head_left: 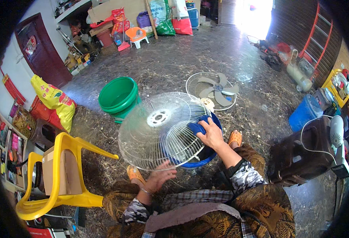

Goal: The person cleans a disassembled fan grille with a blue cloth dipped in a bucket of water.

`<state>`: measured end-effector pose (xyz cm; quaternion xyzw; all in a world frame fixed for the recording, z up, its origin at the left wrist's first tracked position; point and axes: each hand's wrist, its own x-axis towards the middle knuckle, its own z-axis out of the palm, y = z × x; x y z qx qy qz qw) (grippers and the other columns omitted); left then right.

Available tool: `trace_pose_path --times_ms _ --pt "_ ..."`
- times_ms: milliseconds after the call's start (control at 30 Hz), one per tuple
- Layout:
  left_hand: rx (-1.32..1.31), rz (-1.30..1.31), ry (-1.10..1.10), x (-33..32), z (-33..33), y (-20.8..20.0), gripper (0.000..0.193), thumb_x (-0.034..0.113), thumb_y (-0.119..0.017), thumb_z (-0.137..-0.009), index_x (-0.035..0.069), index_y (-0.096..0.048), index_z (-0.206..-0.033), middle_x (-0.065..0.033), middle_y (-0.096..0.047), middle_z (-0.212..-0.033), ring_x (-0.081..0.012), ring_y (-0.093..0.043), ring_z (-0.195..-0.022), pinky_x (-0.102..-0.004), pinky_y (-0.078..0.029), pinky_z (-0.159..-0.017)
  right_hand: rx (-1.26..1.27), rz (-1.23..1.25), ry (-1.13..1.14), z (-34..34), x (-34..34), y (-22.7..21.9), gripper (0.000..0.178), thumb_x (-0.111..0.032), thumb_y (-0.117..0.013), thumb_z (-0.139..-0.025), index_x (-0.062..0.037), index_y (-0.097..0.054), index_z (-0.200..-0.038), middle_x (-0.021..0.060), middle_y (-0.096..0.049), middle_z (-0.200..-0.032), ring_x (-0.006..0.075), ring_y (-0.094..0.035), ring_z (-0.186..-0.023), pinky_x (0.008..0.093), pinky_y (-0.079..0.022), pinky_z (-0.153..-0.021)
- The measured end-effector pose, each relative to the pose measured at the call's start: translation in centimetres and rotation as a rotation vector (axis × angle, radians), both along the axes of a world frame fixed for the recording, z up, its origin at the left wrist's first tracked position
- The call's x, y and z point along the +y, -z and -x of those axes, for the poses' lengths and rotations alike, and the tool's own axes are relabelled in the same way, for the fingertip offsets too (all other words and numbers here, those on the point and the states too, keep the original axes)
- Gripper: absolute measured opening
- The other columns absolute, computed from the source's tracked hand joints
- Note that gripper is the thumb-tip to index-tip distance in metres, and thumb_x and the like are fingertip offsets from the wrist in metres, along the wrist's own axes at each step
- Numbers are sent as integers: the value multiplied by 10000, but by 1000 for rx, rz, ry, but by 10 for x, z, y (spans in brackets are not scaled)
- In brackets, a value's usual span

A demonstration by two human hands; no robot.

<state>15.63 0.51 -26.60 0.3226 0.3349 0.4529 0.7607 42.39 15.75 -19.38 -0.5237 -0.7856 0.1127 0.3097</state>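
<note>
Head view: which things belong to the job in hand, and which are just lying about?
Likely in the job:
- wire fan guard
- blue cloth in the right hand
- blue tub beneath
- grey fan blades
- perhaps green bucket

Apparently lying about:
- yellow plastic armchair
- cardboard box
- yellow bag

Tilted fan grille [157,123], blue cloth [197,128] against it

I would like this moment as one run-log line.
left hand: at grille near edge | right hand: blue cloth on grille | grille: over blue tub | fan blades: beyond grille
</note>
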Motion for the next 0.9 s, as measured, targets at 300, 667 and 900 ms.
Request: trace_pose_path --times_ms 300,667,900 --pt "239 307 364 -24 31 83 454 170 -561 -917 15 -421 -1320 -153 -594 -1137 -229 -626 -943 -344 -534 -795 -89 67 114 -2 -2 23 415 -282 -677 -680 -112 -578 -1046 217 -521 -1092 403 -550 -966 479 -477 -766" --pt "-166 452 -840 38 130 61 810 567 -456 -888 36 -214 -1449 -123 -439 -1370 -251 -520 -1071 -332 -445 -866 -35 -20 55 -6 3 25 372 -227 -669 -665 -103 -567 -1000 226 -507 -966 415 -550 -865 483 -475 -720" --pt "-210 -151 -834 51 107 6 548 403 -410 -938 116 -349 -1401 -183 -416 -1373 -294 -329 -1304 -461 -213 -1077 141 -86 -38 -29 12 38 336 -194 -621 -687 -67 -579 -995 214 -542 -923 415 -531 -826 457 -473 -720"
